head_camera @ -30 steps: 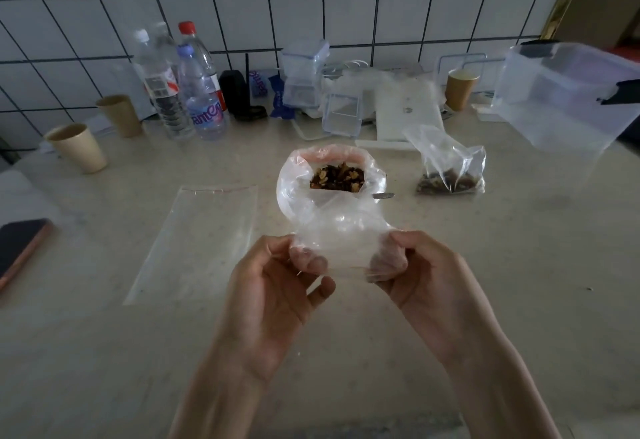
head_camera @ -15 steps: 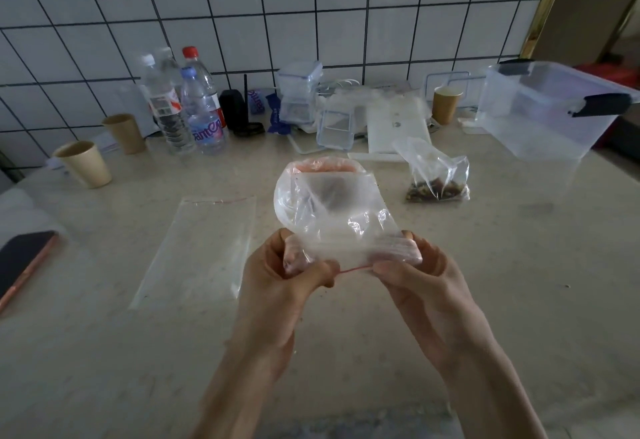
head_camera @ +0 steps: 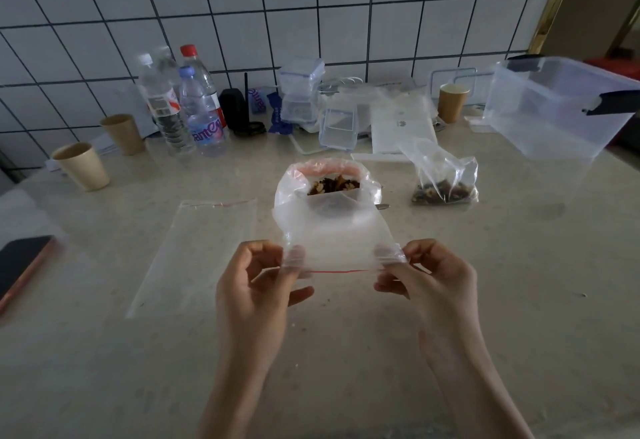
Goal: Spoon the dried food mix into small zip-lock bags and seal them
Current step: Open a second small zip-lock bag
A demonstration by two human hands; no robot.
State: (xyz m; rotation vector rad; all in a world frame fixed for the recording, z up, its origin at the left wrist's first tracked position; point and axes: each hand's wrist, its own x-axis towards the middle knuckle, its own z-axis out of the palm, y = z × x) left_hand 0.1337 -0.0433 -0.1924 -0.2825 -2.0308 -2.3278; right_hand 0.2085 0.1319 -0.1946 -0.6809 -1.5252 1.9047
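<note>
Two hands, the left hand (head_camera: 254, 286) and the right hand (head_camera: 434, 282), each hold in a pinching grip one end of the red-lined mouth of a small clear empty zip-lock bag (head_camera: 341, 241), stretched flat between them. Just beyond the grip a large clear plastic bag of brown dried food mix (head_camera: 332, 184) stands open on the beige surface (head_camera: 519, 282); left of the grip lies another flat clear zip-lock bag (head_camera: 197, 251).

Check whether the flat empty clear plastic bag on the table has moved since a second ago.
No. The flat bag keeps its place beside the open sack of dried mix.

The held bag (head_camera: 341, 241) hides most of the spoon (head_camera: 382, 206).
</note>
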